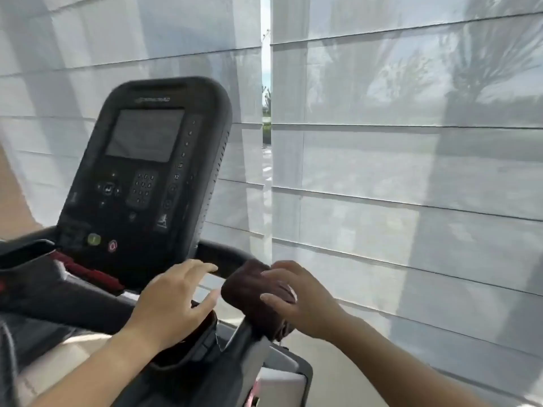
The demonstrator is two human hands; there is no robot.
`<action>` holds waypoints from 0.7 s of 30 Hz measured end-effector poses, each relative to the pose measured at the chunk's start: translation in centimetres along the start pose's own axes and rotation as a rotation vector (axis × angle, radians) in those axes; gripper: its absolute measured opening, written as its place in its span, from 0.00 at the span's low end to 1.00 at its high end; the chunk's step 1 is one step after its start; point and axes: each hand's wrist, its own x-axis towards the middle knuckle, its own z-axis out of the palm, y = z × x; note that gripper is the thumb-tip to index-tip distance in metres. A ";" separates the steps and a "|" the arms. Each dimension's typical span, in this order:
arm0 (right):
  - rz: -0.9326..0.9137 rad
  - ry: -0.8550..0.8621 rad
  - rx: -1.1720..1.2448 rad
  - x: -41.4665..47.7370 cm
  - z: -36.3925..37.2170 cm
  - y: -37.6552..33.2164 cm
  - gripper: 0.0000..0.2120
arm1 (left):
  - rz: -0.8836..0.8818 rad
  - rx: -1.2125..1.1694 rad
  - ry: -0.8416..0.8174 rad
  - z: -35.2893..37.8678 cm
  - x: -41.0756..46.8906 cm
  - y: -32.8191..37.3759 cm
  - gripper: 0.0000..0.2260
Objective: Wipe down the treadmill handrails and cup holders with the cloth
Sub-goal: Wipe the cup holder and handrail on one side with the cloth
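Note:
A dark brown cloth (249, 292) is wrapped over the right end of the treadmill's black handrail (223, 257), where the rail bends down toward me. My right hand (299, 301) grips the cloth from the right side, fingers curled over it. My left hand (173, 301) rests flat with fingers spread on the black tray area just left of the cloth, holding nothing. The cup holder is hidden under my left hand and forearm, so I cannot tell its shape.
The treadmill console (144, 177) with a dark screen, keypad and green and red buttons rises at the left. A red strip (88, 270) runs below it. Sheer white blinds (411, 171) cover the window straight ahead. A grey upright post (273, 377) stands below the cloth.

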 end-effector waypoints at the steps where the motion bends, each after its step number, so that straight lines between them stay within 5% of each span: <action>1: -0.002 -0.004 0.003 0.8 0.7 -0.1 0.21 | -0.006 0.004 0.000 0.1 -0.3 -0.6 0.25; 9: 0.031 -0.157 -0.128 5.6 5.2 1.6 0.26 | -0.066 -0.005 0.005 2.5 -1.3 -2.7 0.24; 21: 0.054 -0.122 -0.125 5.6 6.0 0.8 0.23 | -0.138 0.017 -0.043 4.5 0.7 -1.4 0.24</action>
